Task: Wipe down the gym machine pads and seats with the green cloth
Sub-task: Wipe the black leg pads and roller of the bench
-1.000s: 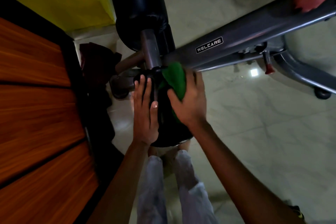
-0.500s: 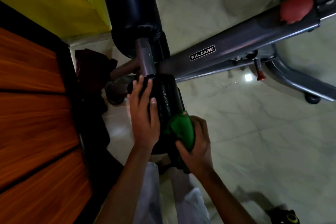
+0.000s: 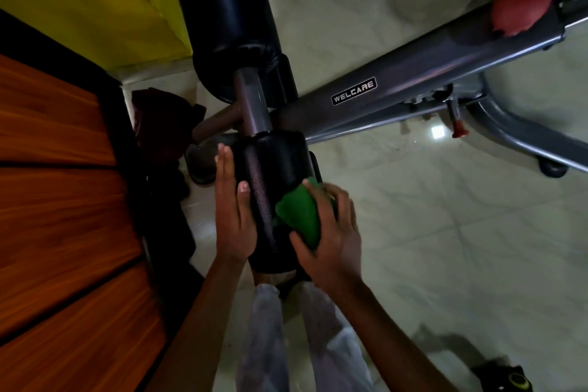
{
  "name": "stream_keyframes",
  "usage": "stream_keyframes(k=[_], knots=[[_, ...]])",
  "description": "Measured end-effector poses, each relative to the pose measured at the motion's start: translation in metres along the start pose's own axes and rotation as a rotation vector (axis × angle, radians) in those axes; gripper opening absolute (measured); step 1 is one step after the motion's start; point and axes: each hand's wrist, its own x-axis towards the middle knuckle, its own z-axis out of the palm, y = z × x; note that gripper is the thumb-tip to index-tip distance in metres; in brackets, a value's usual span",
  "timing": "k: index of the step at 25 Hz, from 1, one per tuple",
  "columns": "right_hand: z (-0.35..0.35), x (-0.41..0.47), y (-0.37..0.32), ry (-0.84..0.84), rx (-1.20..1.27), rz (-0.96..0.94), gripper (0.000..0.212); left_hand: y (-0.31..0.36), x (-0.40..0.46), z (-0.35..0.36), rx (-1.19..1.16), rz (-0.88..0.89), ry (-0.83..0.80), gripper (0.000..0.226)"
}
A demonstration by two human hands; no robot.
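A black foam roller pad [image 3: 273,169] sits on a grey bar of the gym machine, just below me. My right hand [image 3: 331,239] grips the bunched green cloth [image 3: 300,216] and presses it against the pad's right side, near its lower end. My left hand [image 3: 234,210] lies flat with fingers straight against the pad's left side, steadying it. A second, longer black roller pad [image 3: 229,19] extends away above the first on the same bar.
The grey machine frame [image 3: 413,79] marked WELCARE runs to the upper right, carrying a red knob [image 3: 521,8] and a red-tipped pin [image 3: 458,130]. A wooden panel [image 3: 57,200] fills the left. A dark cloth [image 3: 162,118] lies by the wall. My white-trousered legs [image 3: 286,337] stand below.
My right hand drew the green cloth down the pad from its top end to its lower end, then shifted slightly up. My left hand stayed flat on the pad's left side.
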Motion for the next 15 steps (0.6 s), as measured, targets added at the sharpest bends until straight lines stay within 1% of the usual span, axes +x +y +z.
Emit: stream_keyframes(k=[3,5,7,9,12,13,15], knots=[[0.008,0.065,-0.013,0.063,0.012,-0.007,0.065,-0.003,0.001,-0.001,-0.014,0.018,-0.017,0.053],[0.011,0.113,-0.026,-0.008,-0.047,-0.030,0.062,-0.007,0.001,-0.002,-0.008,0.014,-0.015,0.053],[0.014,0.130,-0.036,-0.068,-0.156,-0.111,0.063,-0.008,0.001,-0.005,0.006,0.000,-0.019,0.052],[0.014,0.108,-0.034,-0.070,-0.216,-0.210,0.066,-0.008,0.000,-0.010,-0.013,-0.012,-0.034,0.053],[0.009,0.033,-0.018,-0.071,-0.233,-0.323,0.074,-0.008,0.000,-0.016,-0.078,-0.034,-0.080,0.051],[0.006,0.012,-0.012,-0.088,-0.231,-0.357,0.074,-0.006,0.000,-0.017,-0.084,-0.050,-0.074,0.051],[0.001,-0.006,-0.002,-0.121,-0.194,-0.372,0.067,-0.002,0.000,-0.018,-0.017,-0.060,-0.053,0.051]])
